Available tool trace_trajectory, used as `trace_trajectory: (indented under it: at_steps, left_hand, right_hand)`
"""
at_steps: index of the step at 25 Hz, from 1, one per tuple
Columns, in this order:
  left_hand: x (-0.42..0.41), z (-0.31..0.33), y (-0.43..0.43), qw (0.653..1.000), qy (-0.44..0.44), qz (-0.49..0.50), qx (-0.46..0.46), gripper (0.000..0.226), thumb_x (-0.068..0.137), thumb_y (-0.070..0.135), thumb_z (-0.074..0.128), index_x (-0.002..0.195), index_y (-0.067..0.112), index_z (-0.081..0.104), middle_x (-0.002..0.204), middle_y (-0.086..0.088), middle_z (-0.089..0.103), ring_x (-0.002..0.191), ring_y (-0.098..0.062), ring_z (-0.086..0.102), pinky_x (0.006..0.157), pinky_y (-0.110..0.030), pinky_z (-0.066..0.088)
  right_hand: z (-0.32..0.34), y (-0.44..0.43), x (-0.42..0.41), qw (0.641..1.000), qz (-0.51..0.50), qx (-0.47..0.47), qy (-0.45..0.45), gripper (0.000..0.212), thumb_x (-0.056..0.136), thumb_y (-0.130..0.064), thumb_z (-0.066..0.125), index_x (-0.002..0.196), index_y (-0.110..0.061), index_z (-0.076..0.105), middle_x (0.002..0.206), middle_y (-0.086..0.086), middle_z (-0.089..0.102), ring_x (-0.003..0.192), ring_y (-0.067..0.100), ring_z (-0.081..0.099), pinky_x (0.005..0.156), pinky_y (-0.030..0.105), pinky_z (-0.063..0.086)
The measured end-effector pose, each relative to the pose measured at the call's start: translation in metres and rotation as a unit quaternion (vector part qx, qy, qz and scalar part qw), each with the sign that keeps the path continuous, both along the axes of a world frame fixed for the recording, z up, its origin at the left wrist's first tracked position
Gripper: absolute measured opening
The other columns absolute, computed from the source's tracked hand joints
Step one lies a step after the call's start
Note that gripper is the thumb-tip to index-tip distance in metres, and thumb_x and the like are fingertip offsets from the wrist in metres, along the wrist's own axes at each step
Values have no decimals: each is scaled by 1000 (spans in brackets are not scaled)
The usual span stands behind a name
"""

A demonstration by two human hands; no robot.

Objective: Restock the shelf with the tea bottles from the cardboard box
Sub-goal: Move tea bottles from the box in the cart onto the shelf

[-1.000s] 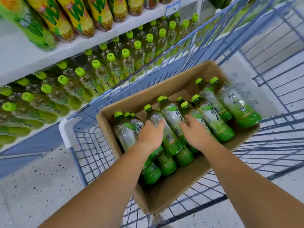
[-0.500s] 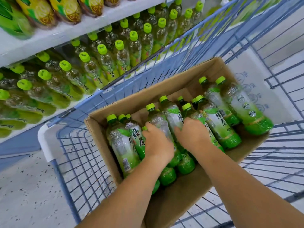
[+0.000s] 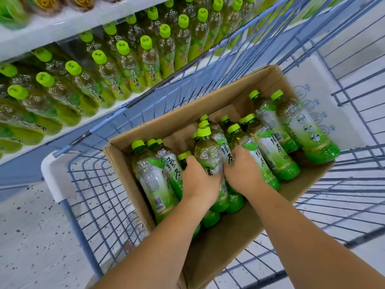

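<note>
An open cardboard box [image 3: 218, 243] sits in a blue wire cart and holds several green tea bottles with lime caps. Both my hands are down among the middle bottles. My left hand [image 3: 199, 180] curls round one tea bottle [image 3: 207, 151] whose cap stands a little higher than its neighbours. My right hand [image 3: 242, 170] grips the bottle beside it [image 3: 235, 134]. The fingertips of both hands are hidden between the bottles. The shelf [image 3: 129, 101] at upper left carries rows of the same kind of bottles [image 3: 125, 59].
The blue wire cart [image 3: 93, 195] surrounds the box, its white corner cap [image 3: 56, 176] near the shelf. Two bottles [image 3: 298, 126] lie at the box's far right end. An upper shelf board [image 3: 68, 21] overhangs the rows. Speckled grey floor lies at lower left.
My hands have sunk deeper between the middle bottles and closed round them. The bottle in my left hand has risen slightly. The view has tilted down and closer to the box.
</note>
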State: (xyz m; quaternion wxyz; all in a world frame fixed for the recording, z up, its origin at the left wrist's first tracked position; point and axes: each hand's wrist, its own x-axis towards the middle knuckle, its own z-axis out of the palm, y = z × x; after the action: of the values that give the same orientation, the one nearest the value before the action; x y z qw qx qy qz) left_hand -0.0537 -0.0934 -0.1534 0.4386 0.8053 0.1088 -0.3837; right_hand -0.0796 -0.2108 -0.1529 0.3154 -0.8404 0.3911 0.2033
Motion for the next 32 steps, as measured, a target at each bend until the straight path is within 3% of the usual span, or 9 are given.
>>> trace_trajectory:
  at_steps: [4,8,13,15,18,22,26,29,32]
  left_hand:
    - [9,3,15,996,2,14,-87,56,76,29,85,114,24,43,106,7,60,93,-8,61,70,-22,49]
    - [12,9,24,986,24,50,-157,53,76,30,84,120,32,54,105,11,70,93,-6,68,79,-33,59]
    - [29,27,30,959,116,93,-240,26,87,27,73,109,37,65,99,4,76,88,-19,75,78,-49,62]
    - [39,35,41,961,117,51,-243,31,90,28,71,116,38,58,98,9,75,87,-14,74,74,-43,63]
    - [49,44,60,971,96,-7,-221,43,92,31,69,126,37,44,105,9,68,92,-11,71,75,-36,60]
    - [65,58,81,971,48,-92,-217,65,87,21,70,135,39,31,116,4,61,101,-10,66,75,-32,57]
    - [85,83,108,969,-44,-134,-205,74,86,18,72,142,38,29,108,19,60,78,15,61,57,-9,47]
    - [91,100,147,970,-118,-99,-189,92,81,21,79,151,44,23,120,34,51,90,16,58,75,-12,48]
    - [91,116,195,967,-152,-65,-193,97,81,14,80,155,40,22,142,19,46,103,9,55,82,-11,47]
  right_hand:
    - [13,-10,6,997,-47,56,22,43,81,-29,75,112,-11,50,95,5,61,74,15,55,58,29,41]
    - [24,-18,18,976,-136,155,67,52,79,-23,78,123,-2,59,103,12,67,95,25,67,91,43,54]
    - [33,-3,0,927,-225,291,73,34,80,-11,76,108,3,65,84,22,75,75,37,74,73,52,61]
    - [35,9,-12,926,-251,278,35,32,82,-15,76,107,0,62,88,20,74,78,36,73,76,49,61]
    - [49,26,-24,952,-240,188,-30,29,85,-24,75,102,-15,54,96,1,59,78,11,56,72,32,46]
    - [68,49,-31,944,-262,167,-113,58,87,-21,74,135,-13,44,123,-5,50,111,8,48,86,27,38]
    - [90,73,-19,940,-247,129,-198,44,83,-19,78,118,-20,51,111,-6,70,90,1,68,68,15,48]
    - [109,102,-3,933,-216,125,-260,43,83,-14,78,118,-20,55,107,-8,71,86,-4,69,66,11,52]
    - [127,142,17,925,-169,140,-312,47,81,-15,80,122,-20,58,111,-9,71,95,1,69,78,17,55]
